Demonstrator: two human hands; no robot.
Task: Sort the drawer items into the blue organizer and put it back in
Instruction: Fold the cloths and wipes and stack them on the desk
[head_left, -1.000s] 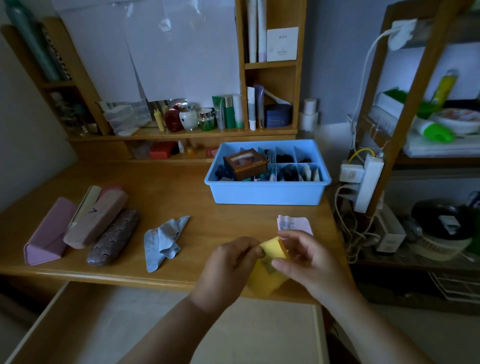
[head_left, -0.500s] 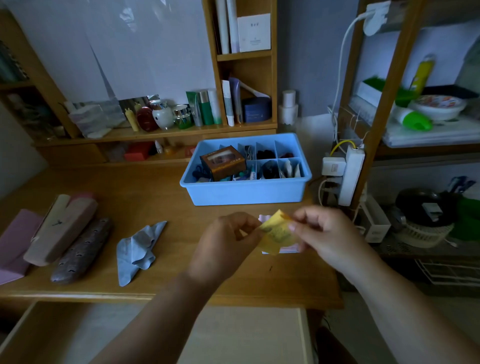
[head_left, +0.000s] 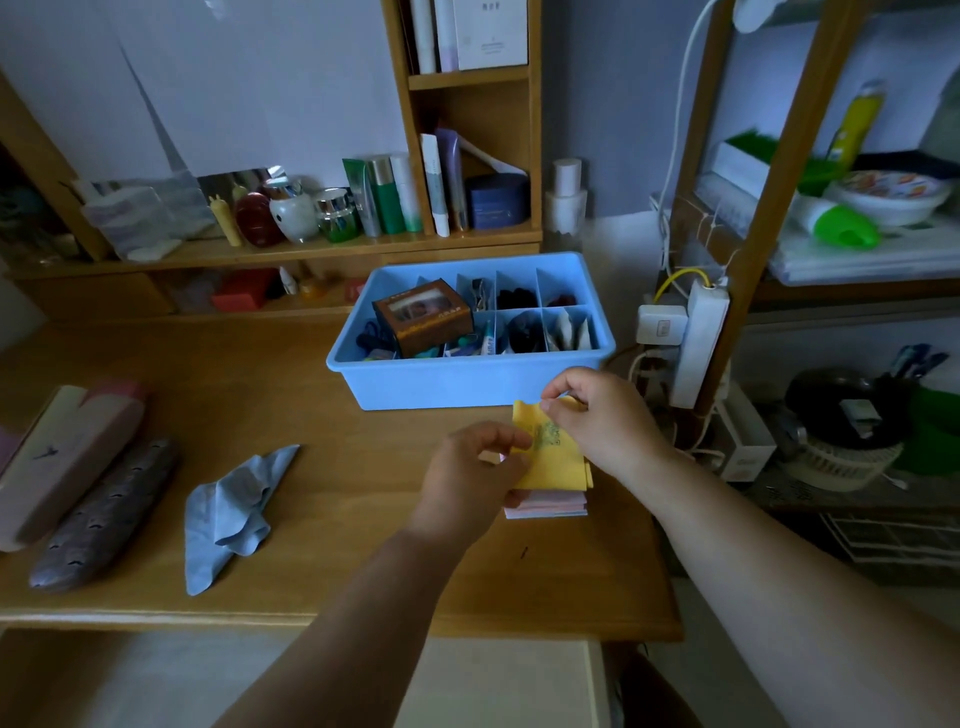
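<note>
Left hand (head_left: 470, 470) low over desk (head_left: 322, 431), fingers curled, thumb and fingertips pinching left edge of folded yellow cloth (head_left: 553, 457). Right hand (head_left: 597, 415) just beyond, thumb and forefinger pinching cloth's upper corner, remaining fingers curled in behind. Cloth held between both hands, directly above a folded pink cloth (head_left: 548, 506) lying flat on the desk; whether touching that pink one, impossible to tell. Both cloths just in front of blue organizer (head_left: 467, 384), near its right front corner.

Organizer set on the desk toward the back, under the shelf. Brown box (head_left: 423, 317) tilted in its large left compartment, atop small dark items. 6 small compartments on the right in 2 rows, holding dark oddments and, front right, pale folded pieces; contents too dim to name.

Crumpled blue cloth (head_left: 234, 512) left of the hands, well apart. Farther left, 3 eyeglass cases (head_left: 78, 478) side by side. Open drawer (head_left: 291, 680) below desk's front edge.
</note>
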